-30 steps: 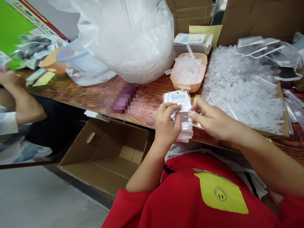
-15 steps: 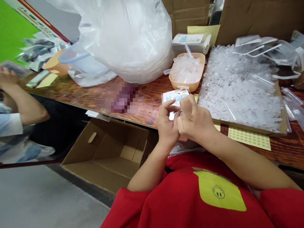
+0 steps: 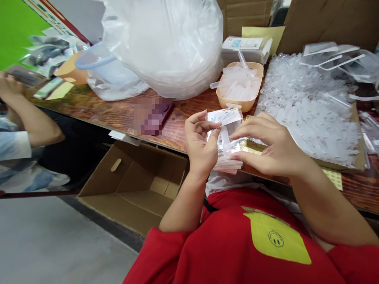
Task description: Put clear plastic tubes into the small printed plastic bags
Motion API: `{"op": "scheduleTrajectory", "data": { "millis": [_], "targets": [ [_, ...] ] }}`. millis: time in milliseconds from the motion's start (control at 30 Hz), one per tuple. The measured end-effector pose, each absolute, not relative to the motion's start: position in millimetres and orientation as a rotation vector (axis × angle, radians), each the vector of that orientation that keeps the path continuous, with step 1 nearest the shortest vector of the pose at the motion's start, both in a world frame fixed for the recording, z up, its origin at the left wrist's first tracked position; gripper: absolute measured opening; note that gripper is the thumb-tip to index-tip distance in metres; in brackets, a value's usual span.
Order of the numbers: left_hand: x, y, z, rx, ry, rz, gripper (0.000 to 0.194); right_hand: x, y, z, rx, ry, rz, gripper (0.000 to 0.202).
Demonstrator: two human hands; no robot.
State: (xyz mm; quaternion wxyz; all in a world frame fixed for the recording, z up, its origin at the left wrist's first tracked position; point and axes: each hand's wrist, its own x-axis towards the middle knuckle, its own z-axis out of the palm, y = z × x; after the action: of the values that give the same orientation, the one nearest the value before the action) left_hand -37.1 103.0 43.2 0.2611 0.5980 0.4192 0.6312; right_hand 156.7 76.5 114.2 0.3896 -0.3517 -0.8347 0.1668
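My left hand (image 3: 201,144) pinches a clear bag with a white and blue label card (image 3: 224,115) at its top. Inside or against the bag shows a translucent tube (image 3: 226,141). My right hand (image 3: 268,144) is just right of the bag, thumb and fingers spread apart, fingertips close to the bag's side. Below the hands, at the table's front edge, lies a pile of clear bags (image 3: 227,163). Beyond them stands an orange bowl (image 3: 238,104) of translucent tubes.
A tray (image 3: 337,162) heaped with clear tubes is at right. A large white plastic bag (image 3: 168,51) stands behind. A cardboard box (image 3: 133,189) sits below the table edge. Another person's arm (image 3: 38,118) is at far left, near a blue basin (image 3: 94,57).
My hands were together; now my right hand has moved right and opened. The bag and tube have come into sight between them. The view has shifted slightly.
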Motion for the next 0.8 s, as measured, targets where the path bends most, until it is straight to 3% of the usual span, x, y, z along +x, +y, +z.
{"op": "scheduleTrajectory", "data": {
  "millis": [267, 433, 633, 800],
  "targets": [
    [-35, 99, 44, 1.636, 1.110, 1.737, 0.043, 137, 85, 98, -0.905, -2.178, 0.249, 0.012],
    [-37, 100, 41, 1.627, 1.153, 1.714, 0.044, 159, 85, 96, -0.914, -1.983, 0.294, 0.040],
    [-41, 101, 44, 1.644, 1.173, 1.748, 0.042, 187, 89, 92, -1.710, -1.775, 0.355, 0.017],
    [-39, 100, 48, 1.648, 1.142, 1.763, 0.042, 178, 98, 87, -2.203, -2.056, 0.271, 0.042]
  ]
}}
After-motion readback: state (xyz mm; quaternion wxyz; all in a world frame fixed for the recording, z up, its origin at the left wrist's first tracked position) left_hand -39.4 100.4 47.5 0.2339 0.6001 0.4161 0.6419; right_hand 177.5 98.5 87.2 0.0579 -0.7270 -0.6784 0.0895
